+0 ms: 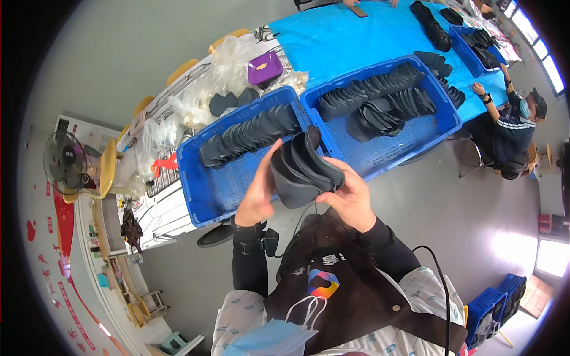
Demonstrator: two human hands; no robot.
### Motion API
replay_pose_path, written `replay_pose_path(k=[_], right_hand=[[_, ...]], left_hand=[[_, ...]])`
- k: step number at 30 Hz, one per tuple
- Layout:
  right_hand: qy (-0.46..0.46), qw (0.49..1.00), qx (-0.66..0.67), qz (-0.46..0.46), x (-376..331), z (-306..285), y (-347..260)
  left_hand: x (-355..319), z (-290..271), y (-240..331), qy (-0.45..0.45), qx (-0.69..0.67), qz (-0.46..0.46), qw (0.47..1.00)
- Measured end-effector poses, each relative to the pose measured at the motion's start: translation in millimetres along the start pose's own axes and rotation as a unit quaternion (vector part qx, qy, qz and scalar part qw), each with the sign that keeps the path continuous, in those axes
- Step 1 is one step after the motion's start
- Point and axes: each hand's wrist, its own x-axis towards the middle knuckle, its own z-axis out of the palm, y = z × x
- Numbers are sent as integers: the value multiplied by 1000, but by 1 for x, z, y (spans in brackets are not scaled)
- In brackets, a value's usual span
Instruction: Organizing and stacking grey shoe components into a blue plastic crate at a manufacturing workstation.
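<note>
My left hand [259,190] and my right hand [351,199] together hold a small stack of dark grey curved shoe pieces [304,169] in front of my chest. The left thumb and fingers press the stack's left side. My right hand cups it from below and the right. The stack hovers over the near rim of a blue crate [205,193] that holds a row of similar dark pieces [249,135]. A second blue crate [415,137] to the right holds more rows of them [374,89].
The crates sit on a long table with a blue cover [332,41]. Clear plastic bags [231,65], a purple box [265,68] and a fan [65,163] lie at the left. Another person [513,121] sits at the right. More blue crates [493,308] stand on the floor.
</note>
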Motion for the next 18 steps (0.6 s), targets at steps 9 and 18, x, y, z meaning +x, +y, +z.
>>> replay_pose_path(k=[9,18], right_hand=[[-11,982,165,89,-2,-6,2],[-38,971,113,208,15,-8,-12]], left_hand=[[-8,-3,-15,24,115,46,992],[-17,-6,-43,129,-43,-85,987]])
